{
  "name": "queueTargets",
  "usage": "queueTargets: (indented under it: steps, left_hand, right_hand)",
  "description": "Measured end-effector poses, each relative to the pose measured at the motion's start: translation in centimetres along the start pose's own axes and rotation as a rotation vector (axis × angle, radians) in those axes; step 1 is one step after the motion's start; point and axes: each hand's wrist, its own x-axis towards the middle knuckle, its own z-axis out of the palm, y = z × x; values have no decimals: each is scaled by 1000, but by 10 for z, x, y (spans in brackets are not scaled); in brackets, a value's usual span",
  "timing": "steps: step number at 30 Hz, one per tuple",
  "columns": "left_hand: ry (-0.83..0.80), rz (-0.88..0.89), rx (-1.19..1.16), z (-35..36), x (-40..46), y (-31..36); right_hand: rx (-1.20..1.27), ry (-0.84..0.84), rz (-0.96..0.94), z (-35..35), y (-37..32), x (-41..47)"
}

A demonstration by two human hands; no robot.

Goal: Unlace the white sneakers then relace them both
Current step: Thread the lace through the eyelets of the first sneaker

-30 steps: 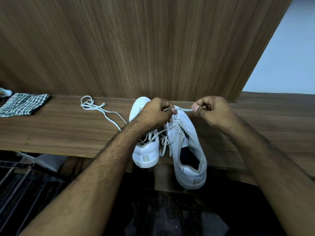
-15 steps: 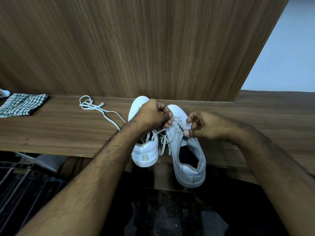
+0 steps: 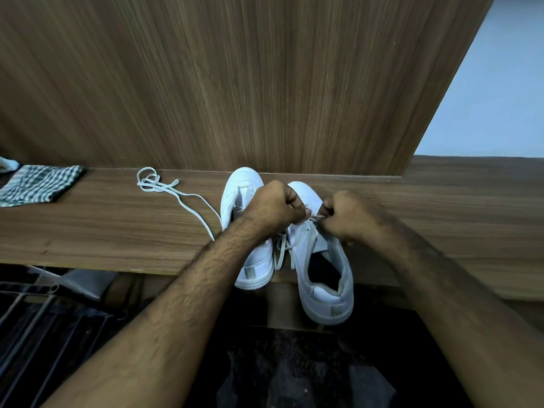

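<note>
Two white sneakers stand side by side on a wooden ledge (image 3: 103, 231), toes to the wall. The left sneaker (image 3: 240, 189) is partly hidden under my left forearm. The right sneaker (image 3: 326, 278) has its heel past the ledge's front edge. My left hand (image 3: 275, 207) and my right hand (image 3: 344, 216) are both curled over its eyelet area, each pinching the white lace (image 3: 282, 250) there. Loose lace ends hang between the two sneakers. A second white lace (image 3: 164, 187) lies loose on the ledge to the left.
A checked cloth (image 3: 38, 184) lies at the ledge's far left. A tall wooden panel (image 3: 235, 83) rises right behind the sneakers. Below the ledge at the left is a metal rack (image 3: 35, 313), with dark floor underneath.
My right hand had pulled the lace out to the right and has come back in and down to the eyelets. Both hands are now close together over the right sneaker.
</note>
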Motion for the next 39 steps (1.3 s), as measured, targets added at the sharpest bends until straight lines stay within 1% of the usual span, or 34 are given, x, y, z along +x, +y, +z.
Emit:
queueTargets:
  steps: [6, 9, 15, 20, 23, 26, 31, 33, 35, 37, 39]
  left_hand:
    - [48, 22, 172, 21, 0, 1]
    - [89, 50, 247, 31, -2, 4]
    - [125, 79, 394, 38, -3, 7]
    - [189, 85, 497, 42, -8, 11]
    - [165, 74, 424, 43, -6, 9]
    - [98, 44, 205, 36, -2, 3]
    - [-65, 27, 57, 17, -2, 2]
    - [-94, 25, 3, 9, -4, 1]
    - [-98, -5, -71, 3, -4, -1]
    - [-118, -38, -145, -1, -4, -2]
    - [-141, -49, -182, -5, -3, -3]
  right_hand:
    - [301, -75, 107, 0, 9, 3]
    - [395, -124, 132, -1, 13, 4]
    - [452, -176, 127, -3, 15, 2]
    - [485, -215, 104, -7, 15, -1]
    - [498, -228, 104, -7, 15, -2]
    - [537, -221, 114, -7, 16, -1]
    - [449, -95, 78, -1, 14, 7]
    - [414, -46, 61, 2, 15, 9]
    - [409, 55, 40, 1, 16, 12]
    - [545, 171, 4, -4, 12, 11]
    - [828, 226, -6, -11, 4, 7]
